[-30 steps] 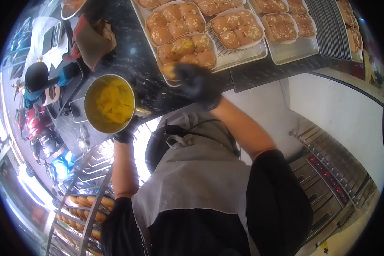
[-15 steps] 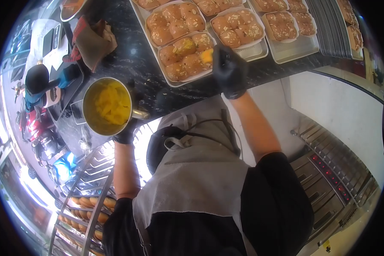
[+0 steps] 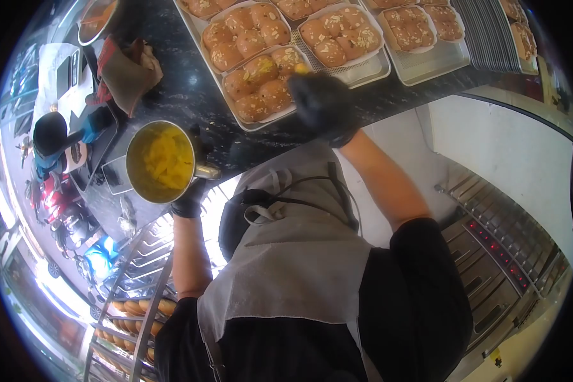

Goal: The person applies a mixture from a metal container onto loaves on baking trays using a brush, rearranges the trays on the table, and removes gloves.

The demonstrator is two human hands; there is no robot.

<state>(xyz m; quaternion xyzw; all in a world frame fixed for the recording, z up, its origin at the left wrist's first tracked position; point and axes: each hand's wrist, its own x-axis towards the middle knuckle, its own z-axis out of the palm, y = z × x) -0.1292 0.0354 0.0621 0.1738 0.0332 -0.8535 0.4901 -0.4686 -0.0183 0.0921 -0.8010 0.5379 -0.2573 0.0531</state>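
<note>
My left hand (image 3: 188, 202), in a black glove, supports a round metal pitcher (image 3: 134, 167) from below and beside its handle; most of the fingers are hidden. Soft yellow chunks (image 3: 167, 158), which look like butter, lie inside it. My right hand (image 3: 325, 108), also black-gloved and blurred, is closed around a small yellow piece (image 3: 301, 68) that shows past the fingertips. It is over the right edge of the nearest pack of buns (image 3: 256, 86), brown, topped with almond flakes and bearing a yellow smear. That pack sits on a metal tray (image 3: 251, 126).
More bun packs (image 3: 341, 35) fill the tray, and a second tray (image 3: 426, 73) stands to its right beside stacked dark trays (image 3: 487, 38). At left lie a cloth (image 3: 124, 76) and a bowl (image 3: 97, 22). Below are a bread rack (image 3: 137, 344) and an appliance with red lights (image 3: 496, 254).
My right hand has moved slightly left and down, with the yellow piece rising toward the pack's upper right corner. The pitcher stays nearly still; the whole view has shifted a little.
</note>
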